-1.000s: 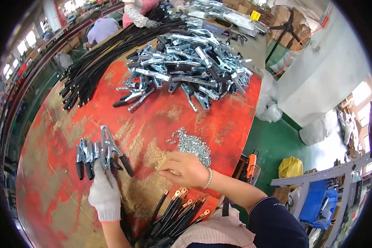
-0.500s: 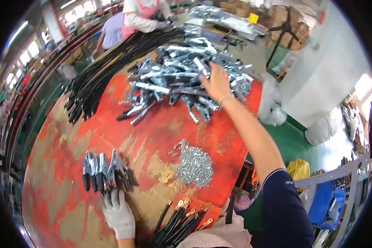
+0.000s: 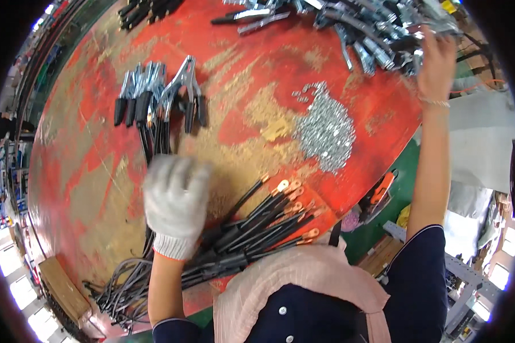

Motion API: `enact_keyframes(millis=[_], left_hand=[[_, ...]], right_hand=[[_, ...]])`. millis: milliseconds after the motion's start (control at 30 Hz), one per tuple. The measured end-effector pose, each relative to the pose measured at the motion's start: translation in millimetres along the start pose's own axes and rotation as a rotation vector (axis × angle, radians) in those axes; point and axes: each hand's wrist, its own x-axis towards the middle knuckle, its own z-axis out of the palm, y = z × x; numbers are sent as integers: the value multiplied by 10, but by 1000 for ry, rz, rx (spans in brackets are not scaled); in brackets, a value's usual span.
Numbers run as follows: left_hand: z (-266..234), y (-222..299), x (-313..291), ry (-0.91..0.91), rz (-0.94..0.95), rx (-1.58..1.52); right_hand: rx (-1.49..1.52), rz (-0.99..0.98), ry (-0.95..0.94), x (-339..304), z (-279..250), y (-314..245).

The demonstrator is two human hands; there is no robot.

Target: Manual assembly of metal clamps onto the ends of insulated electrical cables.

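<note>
Over red tabletop (image 3: 91,171), left hand (image 3: 176,197) has withdrawn from clamps (image 3: 149,78), right hand (image 3: 437,66) reaching — both grips unclear.

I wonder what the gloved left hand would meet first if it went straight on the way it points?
The left hand would probably meet the black cables just ahead, then the black-handled metal clamps, though its height above the table is unclear.

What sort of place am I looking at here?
Probably a factory or assembly workshop, judging by the large pile of clamps, the heap of small metal parts and the copper-tipped black cables.
</note>
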Motion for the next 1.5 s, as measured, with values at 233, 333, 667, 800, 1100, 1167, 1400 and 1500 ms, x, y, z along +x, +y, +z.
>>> enact_keyframes(millis=[233,333,667,800,1100,1167,1400,1500], left_hand=[[60,301,-119,-545,88,-590],[31,274,-28,-648,173,-578],[-80,525,-99,-683,225,-102],[-103,407,-4,-701,232,-285],[-34,-57,222,-1223,-136,-890],[-38,-80,276,-1324,-360,-1040],[71,-203,108,-1192,-493,-1590],[23,-207,96,-1262,-446,-1725]], right_hand=[[1584,609,74,-1117,-203,-1350],[1445,721,74,-1542,-283,-1599],[1594,781,45,-1708,-431,-2027],[1599,744,37,-1678,-429,-2037],[1599,783,70,-1701,-513,-2036],[1590,787,55,-1697,-497,-2050],[1572,828,39,-1647,-550,-2101],[1576,834,17,-1661,-524,-2123]])
